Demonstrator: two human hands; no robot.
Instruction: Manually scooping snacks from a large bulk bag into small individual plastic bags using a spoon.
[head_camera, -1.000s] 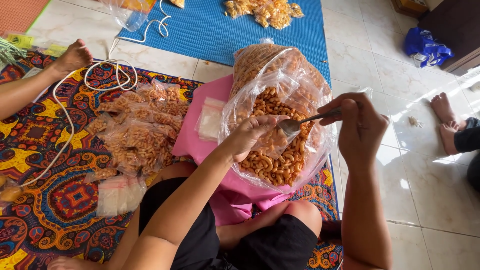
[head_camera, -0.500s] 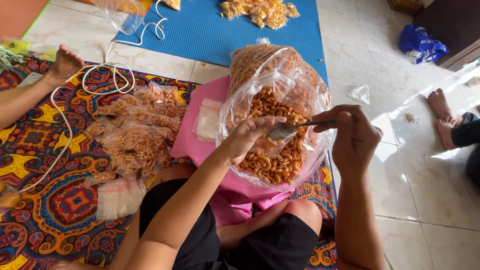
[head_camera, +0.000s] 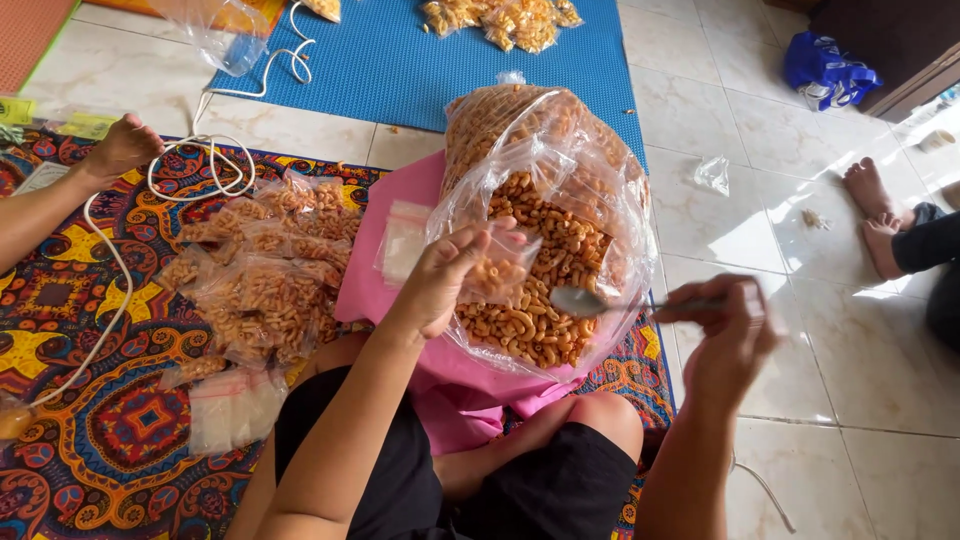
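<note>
White floor tiles (head_camera: 760, 250) carry a patterned mat (head_camera: 100, 430) on one side and a blue textured mat (head_camera: 420, 70) farther off. Between them, on a pink cloth (head_camera: 385, 270), sits a large clear plastic bag (head_camera: 610, 200) filled with orange-brown curled macaroni snacks (head_camera: 540, 290), its mouth open toward the person who sits cross-legged behind it.

The left hand (head_camera: 445, 275) holds a small clear pouch (head_camera: 500, 265) at the big bag's opening; its fingers are clamped on the pouch's rim, and a few snacks already lie inside. The right hand (head_camera: 725, 335) is blurred, with fingers closed around the handle of a metal spoon (head_camera: 590, 300) whose bowl points into the big bag, just above the snacks and just beside the pouch.

To the left, on the patterned mat, lies a heap of filled small packets (head_camera: 265, 270), and nearer the knee a stack of empty flat pouches (head_camera: 230, 405). A white cord (head_camera: 110, 280) loops across the mat to where another person's hand (head_camera: 125, 145) rests. More packed snacks (head_camera: 500, 20) lie on the blue mat. At the far right, 2 bare feet (head_camera: 880, 215) of someone else rest on the tiles, near a blue plastic bag (head_camera: 825, 70).
</note>
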